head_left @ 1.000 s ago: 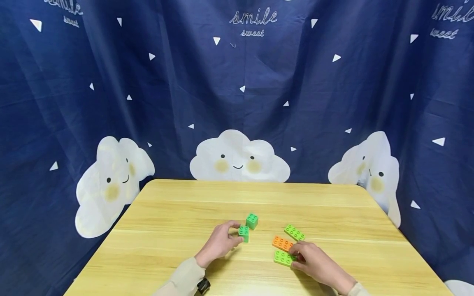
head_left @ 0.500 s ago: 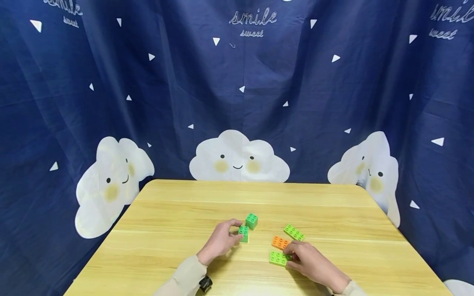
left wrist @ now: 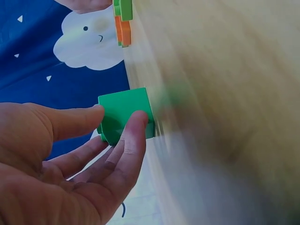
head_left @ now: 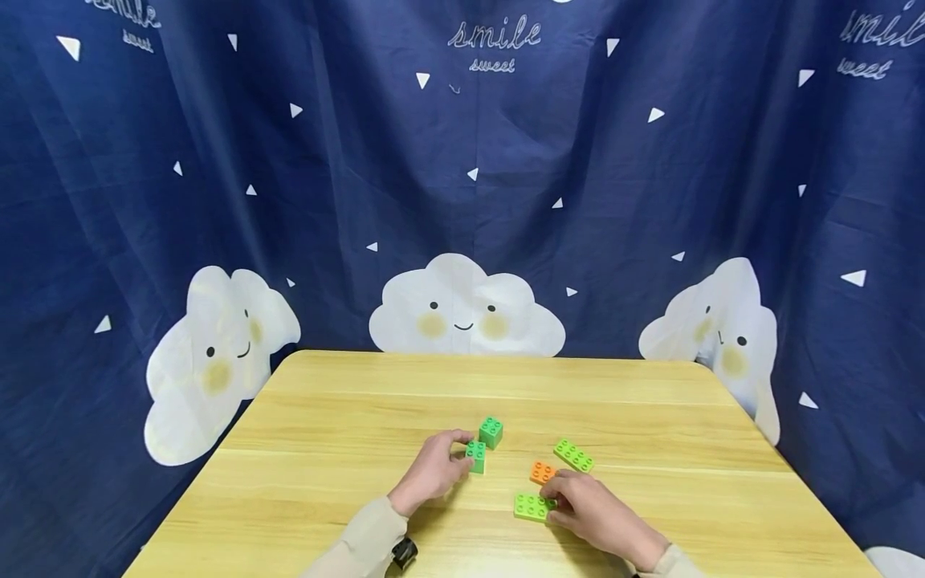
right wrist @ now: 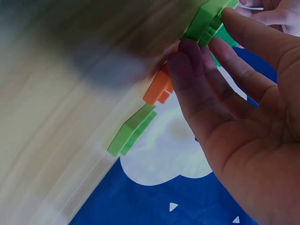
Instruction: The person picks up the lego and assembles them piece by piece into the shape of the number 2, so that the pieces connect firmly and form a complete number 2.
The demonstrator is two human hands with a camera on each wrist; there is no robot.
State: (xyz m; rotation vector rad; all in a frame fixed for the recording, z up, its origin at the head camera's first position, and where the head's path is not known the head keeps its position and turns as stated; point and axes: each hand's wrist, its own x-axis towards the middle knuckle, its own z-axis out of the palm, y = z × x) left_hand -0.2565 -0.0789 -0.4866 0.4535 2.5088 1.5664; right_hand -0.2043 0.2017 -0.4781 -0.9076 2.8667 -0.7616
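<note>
Fingertips [left wrist: 137,120] of the left hand [head_left: 432,467] pinch the near green block [head_left: 475,457] against the thumb [left wrist: 84,119], and from the head we see a second green block [head_left: 491,433] just beyond, hard to make out in the left wrist view. Off to the right, the right hand [head_left: 598,510] pinches the nearer lime brick [head_left: 531,507], covering one end from the head, and we cannot tell whether it touches the table [head_left: 376,405].

I see a green square-topped plastic block, studs up; right of it, a flat rectangular lime-green plastic brick [head_left: 531,507], studs up, right end covered.
</note>
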